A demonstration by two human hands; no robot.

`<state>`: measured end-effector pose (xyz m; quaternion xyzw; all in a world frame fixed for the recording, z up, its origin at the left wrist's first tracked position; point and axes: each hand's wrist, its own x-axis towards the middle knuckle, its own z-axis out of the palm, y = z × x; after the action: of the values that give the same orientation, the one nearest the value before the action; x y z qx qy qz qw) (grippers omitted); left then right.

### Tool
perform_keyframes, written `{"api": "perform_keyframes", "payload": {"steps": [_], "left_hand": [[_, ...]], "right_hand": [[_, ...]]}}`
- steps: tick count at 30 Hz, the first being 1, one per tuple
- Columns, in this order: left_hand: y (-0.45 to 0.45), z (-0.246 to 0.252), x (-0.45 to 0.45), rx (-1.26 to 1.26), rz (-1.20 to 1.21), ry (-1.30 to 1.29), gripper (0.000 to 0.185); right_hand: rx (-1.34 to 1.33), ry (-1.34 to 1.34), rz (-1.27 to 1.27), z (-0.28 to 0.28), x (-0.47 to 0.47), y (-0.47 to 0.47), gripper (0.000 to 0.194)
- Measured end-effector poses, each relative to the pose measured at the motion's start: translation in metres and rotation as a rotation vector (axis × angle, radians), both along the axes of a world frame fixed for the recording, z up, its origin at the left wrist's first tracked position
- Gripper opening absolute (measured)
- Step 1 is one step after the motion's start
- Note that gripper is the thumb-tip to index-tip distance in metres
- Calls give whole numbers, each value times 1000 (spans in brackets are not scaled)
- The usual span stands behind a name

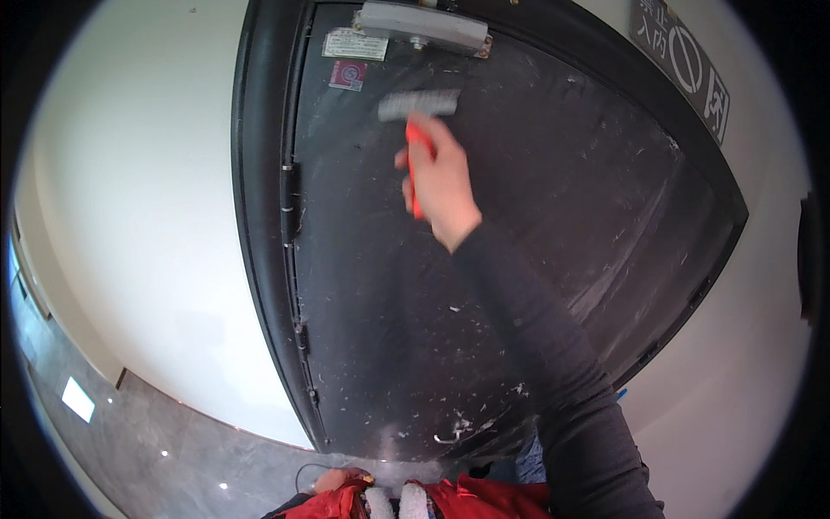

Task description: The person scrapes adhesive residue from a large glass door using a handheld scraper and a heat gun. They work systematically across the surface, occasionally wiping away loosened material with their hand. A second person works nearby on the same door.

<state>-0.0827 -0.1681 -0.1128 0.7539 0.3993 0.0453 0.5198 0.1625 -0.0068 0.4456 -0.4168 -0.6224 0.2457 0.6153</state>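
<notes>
My right hand [444,175] is raised in front of a dark, scuffed door [402,272], its fingers closed around the red handle [417,194] of a wide tool. The tool's pale head [418,105] lies across the door's upper part, below the door closer; blur hides whether it is a brush or a squeegee. At the bottom edge, close to my body, my left hand [337,479] is partly hidden by a red garment. A small yellowish thing shows by its fingers, and a thin dark cable loops beside it; its grip is unclear.
A grey door closer [425,26] spans the door top, near a white label [355,45] and a purple sticker [348,75]. A metal handle [450,436] juts out low down. White wall [142,194] stands at left, above grey floor tiles [194,428]; a sign [684,58] hangs upper right.
</notes>
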Motion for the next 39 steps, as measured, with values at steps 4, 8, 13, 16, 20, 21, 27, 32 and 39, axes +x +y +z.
{"api": "perform_keyframes", "payload": {"steps": [4,8,13,16,20,21,27,32,39], "left_hand": [[52,93,32,452,116,-403,28],[148,282,104,295,177,-971,45],[204,473,194,-389,108,-1518,47],[207,523,225,-478,103,-1784,36],[209,559,253,-526,0,-1855,37],[209,563,259,-566,-49,-1884,36],[224,553,256,-637,-150,-2038,35],[236,542,240,-707,-207,-2083,30],[215,555,256,-786,-147,-2111,37]], "right_hand": [[-204,-149,31,-58,13,-13,56],[-52,-268,55,-64,27,-19,63],[98,-681,-171,-32,45,-31,58],[450,-995,-486,-12,68,-44,44],[757,-1348,-801,20,96,-52,34],[800,-1413,-843,29,99,-52,34],[1005,-1543,-750,52,81,-39,22],[820,-1704,-863,41,60,-28,21],[1000,-1602,-728,50,72,-35,19]]}}
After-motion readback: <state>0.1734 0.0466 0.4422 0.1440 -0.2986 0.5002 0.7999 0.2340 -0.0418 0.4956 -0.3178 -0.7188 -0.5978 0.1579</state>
